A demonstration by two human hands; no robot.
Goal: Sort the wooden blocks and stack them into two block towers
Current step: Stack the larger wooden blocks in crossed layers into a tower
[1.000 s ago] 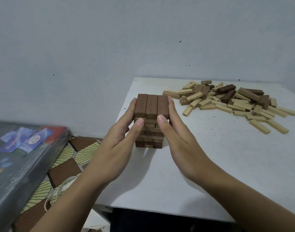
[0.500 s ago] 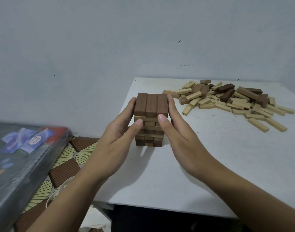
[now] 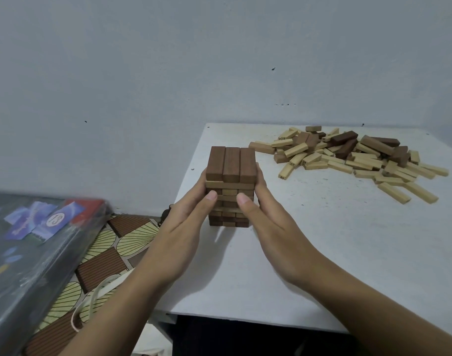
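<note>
Wooden tower, three dark blocks atop, pressed between left hand and right hand, fingers straight

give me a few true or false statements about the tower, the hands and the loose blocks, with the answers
1. Both the left hand and the right hand press against the tower. True.
2. The tower's top layer is three light blocks. False: it is three dark brown blocks, side by side.
3. The pile of loose blocks lies to the right of the tower, farther back on the table. True.
4. A second tower stands next to the pile. False: only one tower shows, and the rest of the blocks lie loose.
</note>
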